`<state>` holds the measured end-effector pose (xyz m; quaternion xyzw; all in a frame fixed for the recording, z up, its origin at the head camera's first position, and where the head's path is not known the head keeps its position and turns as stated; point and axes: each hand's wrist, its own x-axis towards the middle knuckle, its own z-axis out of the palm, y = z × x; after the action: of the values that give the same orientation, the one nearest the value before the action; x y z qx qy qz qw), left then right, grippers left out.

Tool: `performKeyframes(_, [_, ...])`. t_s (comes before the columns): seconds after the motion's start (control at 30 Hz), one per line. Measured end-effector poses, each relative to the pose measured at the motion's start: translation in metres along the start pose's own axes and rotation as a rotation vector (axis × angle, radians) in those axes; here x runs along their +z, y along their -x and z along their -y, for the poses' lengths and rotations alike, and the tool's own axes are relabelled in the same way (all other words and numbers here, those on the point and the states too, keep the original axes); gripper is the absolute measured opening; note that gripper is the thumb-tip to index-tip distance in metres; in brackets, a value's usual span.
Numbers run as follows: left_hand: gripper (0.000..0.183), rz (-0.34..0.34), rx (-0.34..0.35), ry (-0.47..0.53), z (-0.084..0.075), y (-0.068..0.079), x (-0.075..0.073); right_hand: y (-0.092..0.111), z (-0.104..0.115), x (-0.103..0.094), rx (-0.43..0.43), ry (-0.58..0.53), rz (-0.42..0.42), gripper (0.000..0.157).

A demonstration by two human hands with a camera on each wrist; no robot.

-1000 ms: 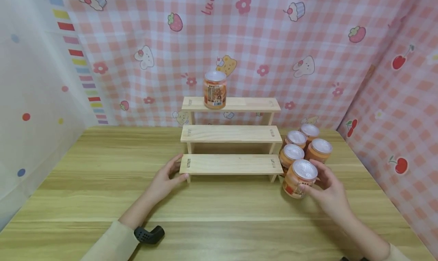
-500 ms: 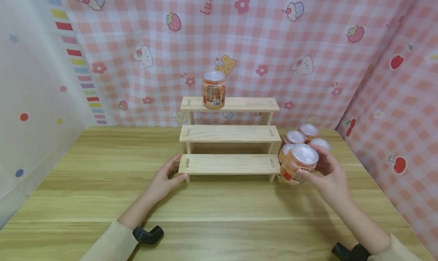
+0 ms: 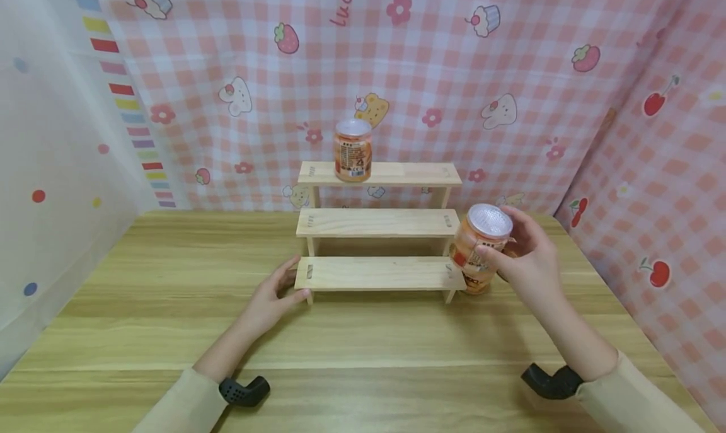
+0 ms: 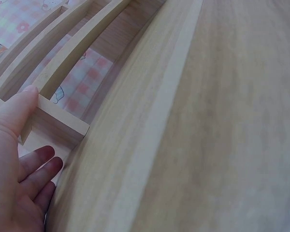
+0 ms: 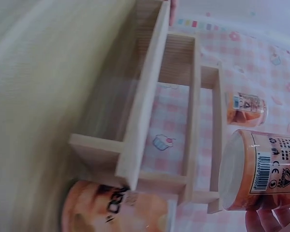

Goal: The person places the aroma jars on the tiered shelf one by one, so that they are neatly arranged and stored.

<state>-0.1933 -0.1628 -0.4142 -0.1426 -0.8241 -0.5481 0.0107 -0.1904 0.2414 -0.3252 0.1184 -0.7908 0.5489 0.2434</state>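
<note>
A three-tier wooden stand (image 3: pixel 377 222) stands on the table. My left hand (image 3: pixel 275 297) holds the left end of its lowest shelf, thumb at the front corner and fingers behind; in the left wrist view the thumb (image 4: pixel 19 108) lies against the board's end. My right hand (image 3: pixel 533 256) grips an orange jar (image 3: pixel 482 237) with a silvery lid, raised near the stand's right end. The right wrist view shows the barcode label of this held jar (image 5: pixel 258 171). Another such jar (image 3: pixel 353 152) sits upright on the top shelf, left of its middle.
Under the raised jar, an orange jar (image 3: pixel 478 284) stands on the table (image 3: pixel 363 382) beside the stand's right legs. My right hand and its jar hide the other jars there. A pink checked cloth (image 3: pixel 431 55) hangs close behind the stand.
My right hand has lifted its jar off the table and carried it up and slightly left, over the grouped jars. My left hand stays on the stand.
</note>
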Motion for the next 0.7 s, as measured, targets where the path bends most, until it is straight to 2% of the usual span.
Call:
performKeyframes(0.13, [0.069,0.003,0.012,0.006,0.001,0.0,0.0,-0.01,0.005,0.006,-0.002,0.032,-0.008,0.07])
performKeyframes(0.37, [0.07,0.007,0.01,0.009,0.002,0.0,0.001,-0.03,0.017,0.017,-0.022,-0.017,-0.018,0.069])
performKeyframes(0.7, [0.07,0.006,0.007,0.001,0.003,0.0,-0.001,-0.06,0.031,0.034,-0.023,-0.026,-0.047,0.066])
